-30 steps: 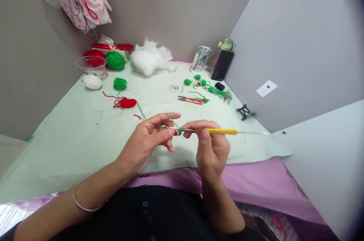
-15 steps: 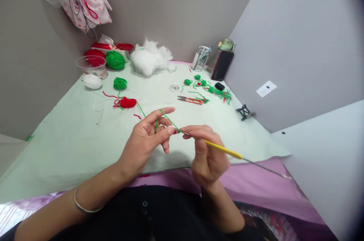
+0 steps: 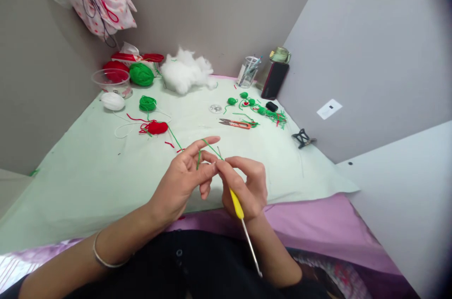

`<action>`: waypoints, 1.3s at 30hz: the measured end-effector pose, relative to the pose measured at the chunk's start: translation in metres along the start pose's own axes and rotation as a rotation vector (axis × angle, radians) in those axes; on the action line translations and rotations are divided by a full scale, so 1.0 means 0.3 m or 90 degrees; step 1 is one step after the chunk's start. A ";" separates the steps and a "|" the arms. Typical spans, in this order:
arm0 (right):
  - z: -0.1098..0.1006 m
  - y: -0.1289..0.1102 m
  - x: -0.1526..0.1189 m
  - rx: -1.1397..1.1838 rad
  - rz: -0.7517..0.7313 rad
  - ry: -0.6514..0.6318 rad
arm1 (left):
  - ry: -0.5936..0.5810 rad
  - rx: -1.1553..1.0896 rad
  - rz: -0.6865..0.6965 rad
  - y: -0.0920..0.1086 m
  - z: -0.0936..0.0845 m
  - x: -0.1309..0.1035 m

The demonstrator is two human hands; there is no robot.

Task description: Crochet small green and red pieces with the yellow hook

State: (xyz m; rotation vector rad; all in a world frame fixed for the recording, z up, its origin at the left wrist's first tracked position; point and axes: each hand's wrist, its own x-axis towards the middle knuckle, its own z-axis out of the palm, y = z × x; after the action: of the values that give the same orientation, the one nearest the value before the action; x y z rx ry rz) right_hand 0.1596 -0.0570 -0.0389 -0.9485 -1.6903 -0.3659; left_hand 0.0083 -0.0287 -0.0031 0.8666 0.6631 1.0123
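My left hand (image 3: 187, 174) pinches a small crocheted piece between thumb and fingers; the piece is almost wholly hidden now. Green yarn (image 3: 212, 148) runs over its raised index finger and down to the fingertips. My right hand (image 3: 247, 186) is closed on a crochet hook (image 3: 237, 204) with a yellow grip and metal ends. The hook's upper tip points up beside the green yarn, and its lower end slants toward my body. Both hands' fingertips meet above the front of the table.
Green yarn bundle (image 3: 147, 103), red yarn (image 3: 157, 127) and a white ball (image 3: 112, 101) lie left. Thread snips (image 3: 236, 124) and small green balls (image 3: 232, 101) lie ahead. White stuffing (image 3: 185, 72), a pen cup (image 3: 248, 73) and a phone (image 3: 275, 81) stand along the back.
The crochet hook has swung from slanting rightward to nearly upright, its lower end now toward my body. My right hand has moved left, against the left fingertips.
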 end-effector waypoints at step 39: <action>-0.035 0.024 0.040 0.481 0.401 -0.020 | -0.041 0.036 -0.028 0.021 -0.027 0.012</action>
State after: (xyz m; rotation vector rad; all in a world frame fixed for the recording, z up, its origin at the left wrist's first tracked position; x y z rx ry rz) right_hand 0.1712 -0.0546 -0.0259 -0.8379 -1.2921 0.6673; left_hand 0.0004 -0.0212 -0.0021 0.9263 0.6559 0.9262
